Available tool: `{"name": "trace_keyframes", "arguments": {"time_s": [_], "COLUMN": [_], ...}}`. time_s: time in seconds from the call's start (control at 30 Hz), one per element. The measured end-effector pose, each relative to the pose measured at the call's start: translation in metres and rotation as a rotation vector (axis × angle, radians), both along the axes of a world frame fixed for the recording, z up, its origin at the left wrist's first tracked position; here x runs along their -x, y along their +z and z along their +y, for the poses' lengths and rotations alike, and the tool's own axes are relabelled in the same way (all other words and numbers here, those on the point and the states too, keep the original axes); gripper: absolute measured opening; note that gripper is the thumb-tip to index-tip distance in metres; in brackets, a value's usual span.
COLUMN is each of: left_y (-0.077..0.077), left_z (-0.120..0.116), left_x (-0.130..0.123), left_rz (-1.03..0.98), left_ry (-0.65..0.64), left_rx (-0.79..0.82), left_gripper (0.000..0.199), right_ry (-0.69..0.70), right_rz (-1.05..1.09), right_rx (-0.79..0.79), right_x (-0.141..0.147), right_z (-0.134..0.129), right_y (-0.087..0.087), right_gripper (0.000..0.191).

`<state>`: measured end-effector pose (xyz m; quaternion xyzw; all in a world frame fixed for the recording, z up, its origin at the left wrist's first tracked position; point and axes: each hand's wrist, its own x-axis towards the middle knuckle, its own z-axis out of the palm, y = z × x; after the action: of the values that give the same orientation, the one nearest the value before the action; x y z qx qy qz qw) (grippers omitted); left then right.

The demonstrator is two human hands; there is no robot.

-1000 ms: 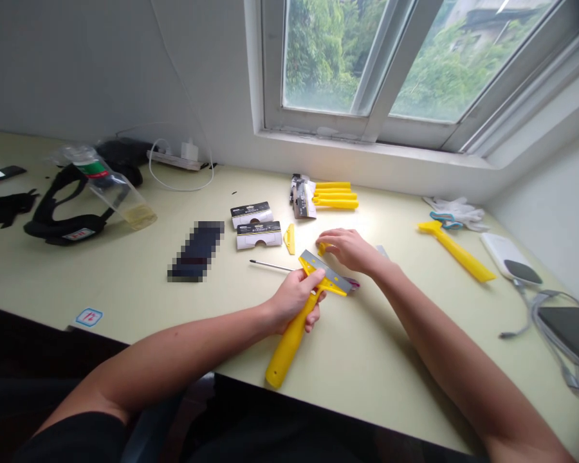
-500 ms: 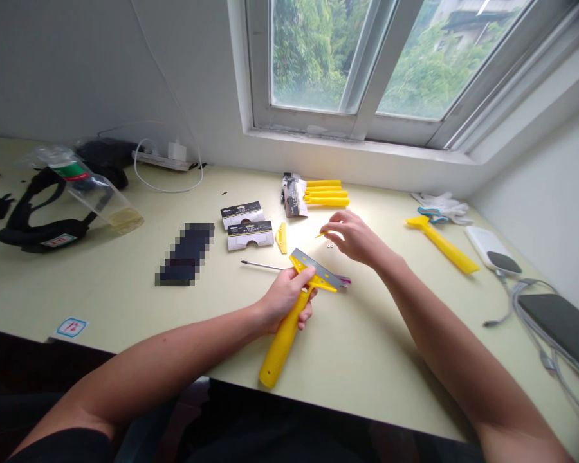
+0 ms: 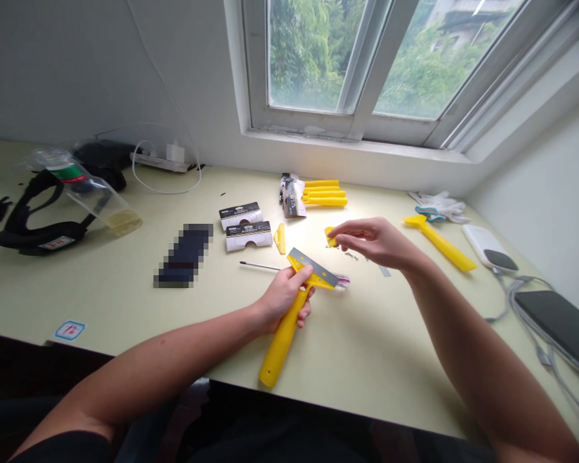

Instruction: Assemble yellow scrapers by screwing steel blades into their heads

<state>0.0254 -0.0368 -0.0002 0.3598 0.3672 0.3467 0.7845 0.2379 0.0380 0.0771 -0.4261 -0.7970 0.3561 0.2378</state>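
Note:
My left hand (image 3: 289, 296) is wrapped round the neck of a yellow scraper (image 3: 284, 337), its thumb pressing on the grey metal blade (image 3: 315, 267) at the head. My right hand (image 3: 374, 241) pinches a small yellow plastic piece (image 3: 330, 236) just above the table. Several tiny screws (image 3: 351, 256) and a thin grey blade (image 3: 385, 271) lie beneath and beside the right hand. Left of it rests a flat yellow plate (image 3: 280, 238). A screwdriver (image 3: 259, 265) lies partly hidden behind the left hand.
Two black-and-white cards (image 3: 249, 236) lie left of centre, near a blurred-out dark object (image 3: 186, 256). Packaged yellow scrapers (image 3: 325, 193) sit by the window. Another yellow scraper (image 3: 441, 244), white gloves (image 3: 444, 206), a power bank (image 3: 489, 247) and cables are right. A bottle (image 3: 101, 199) leans on a black headset (image 3: 29, 238).
My right hand has shifted to the right and turned, showing more of the yellow piece. The screws and thin blade have come into view. My left hand holds the scraper as before.

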Motion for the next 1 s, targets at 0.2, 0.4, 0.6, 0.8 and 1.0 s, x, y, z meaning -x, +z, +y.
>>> {"name": "trace_keyframes", "arguments": {"time_s": [0.2, 0.4, 0.6, 0.8, 1.0], "left_y": [-0.001, -0.002, -0.001, -0.002, -0.004], "left_z": [0.0, 0.001, 0.0, 0.0, 0.002], "left_x": [-0.001, -0.001, -0.001, -0.002, -0.002], "left_rz": [0.004, 0.006, 0.037, 0.036, 0.005], "left_ry": [0.0, 0.0, -0.004, 0.004, -0.009], "left_rx": [0.003, 0.007, 0.017, 0.019, 0.036], "left_gripper": [0.039, 0.038, 0.04, 0.042, 0.041], "right_ry": [0.015, -0.092, -0.162, -0.157, -0.129], "right_rz": [-0.043, -0.106, 0.138, 0.544, 0.51], "right_rx": [0.063, -0.05, -0.046, 0.2, 0.359], "right_x": [-0.003, -0.018, -0.028, -0.014, 0.002], "right_z": [-0.001, 0.006, 0.008, 0.009, 0.005], "right_y": [0.002, -0.001, 0.01, 0.0, -0.008], "right_gripper": [0.031, 0.039, 0.028, 0.043, 0.024]}}
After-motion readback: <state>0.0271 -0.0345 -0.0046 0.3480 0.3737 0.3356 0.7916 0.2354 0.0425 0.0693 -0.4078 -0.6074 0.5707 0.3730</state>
